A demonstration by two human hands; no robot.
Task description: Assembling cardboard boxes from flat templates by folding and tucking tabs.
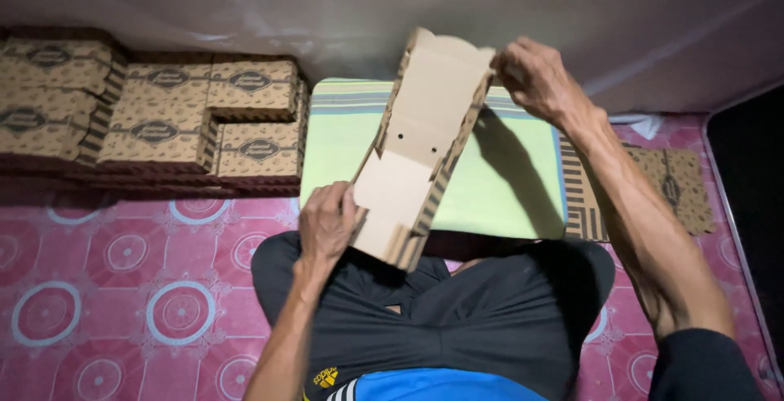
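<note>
My left hand (327,223) is closed on the near end of the blank (416,144), a partly folded sheet of plain brown cardboard with printed side flaps; fingers are curled over its left edge. My right hand (535,78) pinches the far corner of the blank, thumb and fingertips pressed together on the top right flap. Both hands grip the blank; neither is open.

The blank is held tilted in the air, its near end low over my lap and its far end raised. Its inner face is toward me and shows two small holes near the middle. Both side flaps are turned up.

Under the blank lies a cushion (506,180), pale green with striped edges. The blank casts a shadow across it.

Right of the blank, a flat sheet (670,184) of printed cardboard lies partly under the cushion and behind my right forearm.

Left of the blank, well apart from it, stands a stack (163,115) of finished boxes, brown with dark oval marks, in several rows against the wall.

Below the blank are my dark shorts (441,319). A pink mat (114,295) with circle patterns covers the floor around them.
</note>
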